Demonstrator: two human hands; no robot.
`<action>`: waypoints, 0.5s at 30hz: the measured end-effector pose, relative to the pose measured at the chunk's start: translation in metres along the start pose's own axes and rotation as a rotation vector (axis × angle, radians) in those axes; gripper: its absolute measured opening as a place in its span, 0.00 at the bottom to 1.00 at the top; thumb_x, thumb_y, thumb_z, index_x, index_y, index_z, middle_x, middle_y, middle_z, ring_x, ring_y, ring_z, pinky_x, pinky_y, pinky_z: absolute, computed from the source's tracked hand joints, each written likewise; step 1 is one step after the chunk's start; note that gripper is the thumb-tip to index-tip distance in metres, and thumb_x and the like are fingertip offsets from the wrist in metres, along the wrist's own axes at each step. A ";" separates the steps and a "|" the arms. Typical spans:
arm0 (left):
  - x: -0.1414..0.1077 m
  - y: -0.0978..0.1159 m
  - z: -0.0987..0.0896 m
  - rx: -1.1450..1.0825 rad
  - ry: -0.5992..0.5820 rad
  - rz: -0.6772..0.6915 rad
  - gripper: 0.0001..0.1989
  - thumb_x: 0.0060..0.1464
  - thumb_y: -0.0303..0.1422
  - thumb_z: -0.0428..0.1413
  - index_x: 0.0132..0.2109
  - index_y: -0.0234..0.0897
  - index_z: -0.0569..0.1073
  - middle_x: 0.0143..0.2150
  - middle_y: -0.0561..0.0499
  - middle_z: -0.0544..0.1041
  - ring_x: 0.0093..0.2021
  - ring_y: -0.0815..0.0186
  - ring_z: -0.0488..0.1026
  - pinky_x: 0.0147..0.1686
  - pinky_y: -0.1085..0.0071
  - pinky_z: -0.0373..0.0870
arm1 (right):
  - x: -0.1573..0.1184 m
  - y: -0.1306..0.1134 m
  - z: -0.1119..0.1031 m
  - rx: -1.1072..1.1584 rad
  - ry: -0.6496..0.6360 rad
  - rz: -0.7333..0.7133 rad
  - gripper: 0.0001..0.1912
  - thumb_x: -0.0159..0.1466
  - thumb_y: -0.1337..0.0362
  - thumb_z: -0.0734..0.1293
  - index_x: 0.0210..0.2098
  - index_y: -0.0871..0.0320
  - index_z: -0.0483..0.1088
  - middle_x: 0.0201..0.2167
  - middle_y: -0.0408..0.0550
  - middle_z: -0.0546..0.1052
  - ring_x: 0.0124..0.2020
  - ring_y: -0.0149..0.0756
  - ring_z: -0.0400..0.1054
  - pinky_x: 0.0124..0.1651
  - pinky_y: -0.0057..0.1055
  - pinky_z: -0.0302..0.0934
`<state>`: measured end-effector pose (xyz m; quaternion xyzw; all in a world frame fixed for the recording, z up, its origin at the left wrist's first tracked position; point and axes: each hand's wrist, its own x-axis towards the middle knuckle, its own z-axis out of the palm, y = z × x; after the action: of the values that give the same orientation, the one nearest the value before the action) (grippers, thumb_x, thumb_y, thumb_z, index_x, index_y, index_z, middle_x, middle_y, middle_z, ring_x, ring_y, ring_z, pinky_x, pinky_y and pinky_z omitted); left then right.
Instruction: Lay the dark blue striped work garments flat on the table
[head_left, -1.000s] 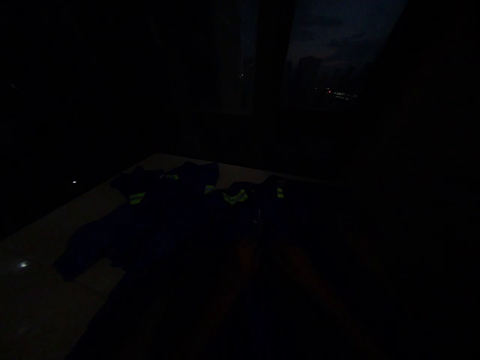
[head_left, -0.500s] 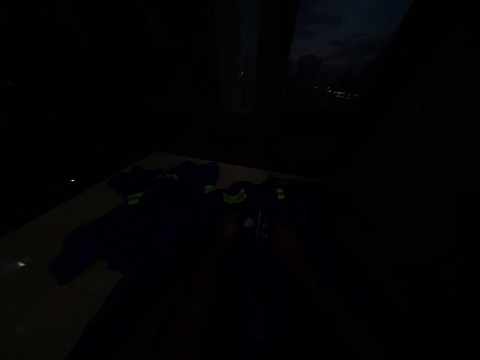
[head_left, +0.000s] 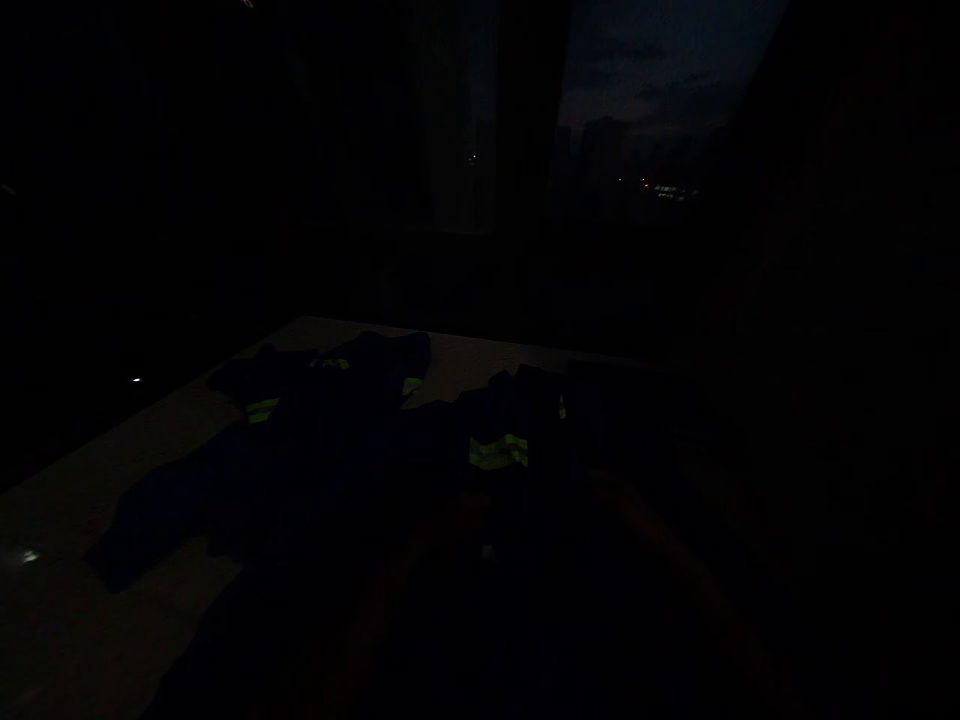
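It is very dark, and only faint outlines show. A dark blue garment with a yellow-green reflective strip lies in front of me. My left hand is a dim reddish shape just below and left of that strip. On the other side, my right hand shows as a similar faint shape beside the dark cloth. The fingers of both hands are lost in the dark, so I cannot make out their grip. A small pale patch shows low between my forearms.
Another dark blue garment with reflective strips is spread on the light table to the left. The table's far edge runs behind the clothes. Beyond it, a window shows a dusky sky, buildings and small lights.
The reflective strip in front of me has come nearer and lies flatter and wider. Both hands have moved lower. The white label and dark printed patch seen between them no longer show clearly.
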<state>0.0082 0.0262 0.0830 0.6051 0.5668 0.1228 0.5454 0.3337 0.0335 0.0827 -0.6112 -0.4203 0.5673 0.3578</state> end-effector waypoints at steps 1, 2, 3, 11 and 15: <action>-0.001 0.000 0.001 0.121 -0.012 -0.017 0.19 0.57 0.34 0.54 0.54 0.37 0.76 0.58 0.43 0.77 0.54 0.55 0.74 0.53 0.59 0.69 | -0.001 0.005 -0.002 -0.068 -0.004 0.037 0.23 0.50 0.51 0.72 0.43 0.54 0.77 0.45 0.51 0.81 0.52 0.51 0.73 0.56 0.48 0.65; -0.001 0.003 0.002 0.213 0.003 -0.014 0.19 0.58 0.35 0.52 0.55 0.38 0.75 0.58 0.44 0.77 0.53 0.56 0.74 0.52 0.60 0.69 | 0.000 0.008 -0.004 -0.128 -0.010 0.060 0.24 0.51 0.52 0.72 0.45 0.54 0.76 0.46 0.52 0.81 0.52 0.50 0.73 0.55 0.48 0.65; 0.000 0.008 0.002 0.279 0.040 0.007 0.18 0.60 0.35 0.50 0.54 0.39 0.75 0.56 0.44 0.77 0.52 0.57 0.75 0.51 0.61 0.69 | 0.001 0.008 -0.005 -0.185 -0.016 0.072 0.24 0.51 0.52 0.72 0.45 0.55 0.76 0.46 0.52 0.80 0.52 0.50 0.73 0.54 0.47 0.66; 0.041 0.097 0.012 0.633 0.448 0.210 0.19 0.63 0.44 0.46 0.48 0.39 0.76 0.47 0.44 0.81 0.45 0.58 0.77 0.42 0.65 0.70 | 0.067 -0.042 0.007 -0.368 0.259 -0.238 0.19 0.59 0.50 0.66 0.39 0.58 0.79 0.41 0.54 0.82 0.45 0.46 0.76 0.49 0.42 0.68; 0.086 0.120 0.017 0.668 0.515 0.180 0.21 0.65 0.42 0.45 0.53 0.36 0.74 0.53 0.39 0.78 0.51 0.57 0.75 0.50 0.63 0.69 | 0.112 -0.059 0.027 -0.367 0.320 -0.283 0.19 0.59 0.52 0.65 0.40 0.59 0.78 0.42 0.53 0.82 0.45 0.43 0.76 0.51 0.40 0.68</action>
<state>0.1157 0.1163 0.1319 0.7450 0.6381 0.1265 0.1475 0.3012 0.1589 0.0901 -0.6828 -0.5352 0.3225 0.3786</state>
